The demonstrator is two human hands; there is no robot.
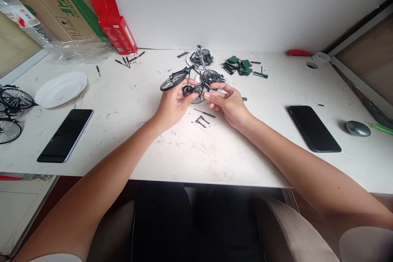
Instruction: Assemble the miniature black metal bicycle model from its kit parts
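Above the middle of the table, a black model bicycle is held up between my hands, its front wheel pointing left. My left hand is closed around the bike's lower frame, thumb near the rear wheel. Thumb and fingers of my right hand pinch at the rear wheel's right side; whether a small part is between them I cannot tell. Just below on the table lie a small screwdriver and a black forked bicycle part. Behind the hands, paper plates hold wheels and other black parts.
Dark green pieces lie at the back right, several screwdrivers at the back left by a red box. Phones lie left and right. An oval plate and finished-looking model bicycles are far left.
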